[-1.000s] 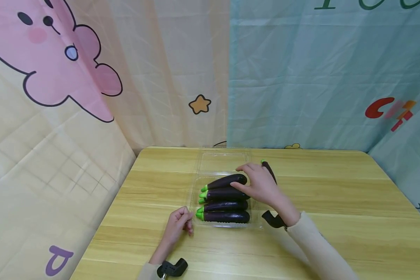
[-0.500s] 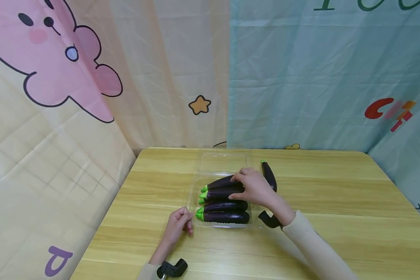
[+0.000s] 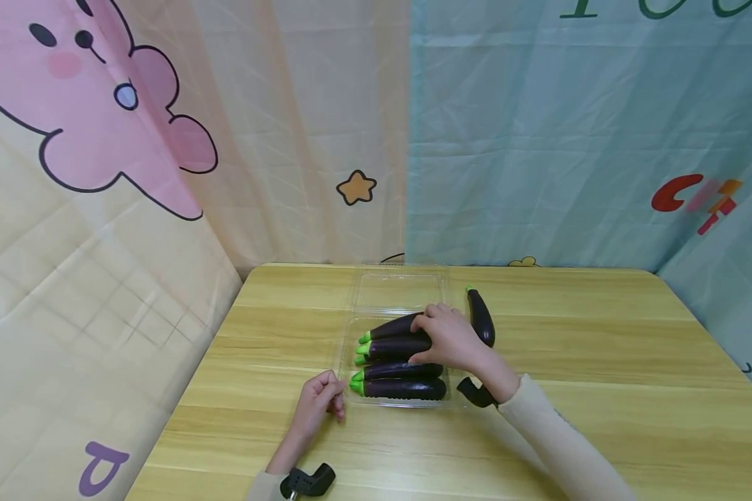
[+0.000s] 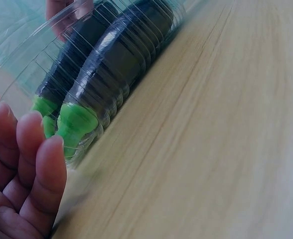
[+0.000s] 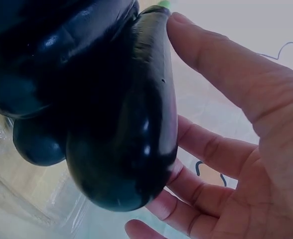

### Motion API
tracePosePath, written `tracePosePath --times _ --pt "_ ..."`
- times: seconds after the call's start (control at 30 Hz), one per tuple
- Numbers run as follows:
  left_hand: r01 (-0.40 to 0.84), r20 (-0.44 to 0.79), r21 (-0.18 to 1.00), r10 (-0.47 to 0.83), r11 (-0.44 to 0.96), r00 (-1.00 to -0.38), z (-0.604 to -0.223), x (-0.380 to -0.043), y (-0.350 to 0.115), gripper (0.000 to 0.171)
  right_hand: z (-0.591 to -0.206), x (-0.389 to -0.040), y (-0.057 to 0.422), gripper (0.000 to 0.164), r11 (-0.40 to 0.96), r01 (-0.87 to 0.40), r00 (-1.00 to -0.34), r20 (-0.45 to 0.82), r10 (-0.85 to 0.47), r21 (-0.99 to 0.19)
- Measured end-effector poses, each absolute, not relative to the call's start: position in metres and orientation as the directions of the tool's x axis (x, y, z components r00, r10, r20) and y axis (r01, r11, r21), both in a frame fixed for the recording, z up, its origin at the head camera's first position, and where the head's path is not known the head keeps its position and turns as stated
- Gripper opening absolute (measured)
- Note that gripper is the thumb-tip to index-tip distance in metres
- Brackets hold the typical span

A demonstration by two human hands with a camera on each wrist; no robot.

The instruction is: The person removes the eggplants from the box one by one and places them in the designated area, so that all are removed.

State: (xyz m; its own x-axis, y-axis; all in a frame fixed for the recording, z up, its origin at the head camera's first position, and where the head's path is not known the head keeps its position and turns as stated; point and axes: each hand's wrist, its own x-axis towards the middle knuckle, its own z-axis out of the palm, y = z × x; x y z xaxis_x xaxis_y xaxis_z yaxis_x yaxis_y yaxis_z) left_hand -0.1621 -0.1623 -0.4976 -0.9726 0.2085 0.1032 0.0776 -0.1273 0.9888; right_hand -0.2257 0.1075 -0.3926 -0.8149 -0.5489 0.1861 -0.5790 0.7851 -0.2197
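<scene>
A clear plastic clamshell box [image 3: 407, 403] lies open on the table with several dark purple eggplants in it, green stems pointing left. My right hand [image 3: 448, 337] reaches over their right ends and grips one upper eggplant [image 3: 397, 346], its thumb in front and fingers behind. In the right wrist view the thumb touches that eggplant [image 5: 131, 119] along its side, with the fingers behind it. Beside the box's front left corner, my left hand [image 3: 318, 402] rests with loosely curled fingers [image 4: 49, 174] holding nothing, close to the stem of the nearest eggplant [image 4: 121, 55].
The box's transparent lid [image 3: 401, 289] is folded back toward the table's far edge. Another eggplant [image 3: 481, 320] lies on the wooden table [image 3: 576, 376], right of the box. Printed curtains [image 3: 539, 139] hang behind and at the sides.
My right hand has moved left and down onto the upper eggplant, and its fingers have closed around it. More of the loose eggplant at the right shows. The left hand stays put.
</scene>
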Motion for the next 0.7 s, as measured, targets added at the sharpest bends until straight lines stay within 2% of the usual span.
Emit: tracePosePath --times 0.7 --pt "0.076 0.101 0.989 0.200 -0.129 -0.975 -0.4970 -0.1623 -0.1614 0.032 -0.3977 -0.2283 0.1040 0.048 0.807 -0.562 -0.825 0.195 -0.531 -0.183"
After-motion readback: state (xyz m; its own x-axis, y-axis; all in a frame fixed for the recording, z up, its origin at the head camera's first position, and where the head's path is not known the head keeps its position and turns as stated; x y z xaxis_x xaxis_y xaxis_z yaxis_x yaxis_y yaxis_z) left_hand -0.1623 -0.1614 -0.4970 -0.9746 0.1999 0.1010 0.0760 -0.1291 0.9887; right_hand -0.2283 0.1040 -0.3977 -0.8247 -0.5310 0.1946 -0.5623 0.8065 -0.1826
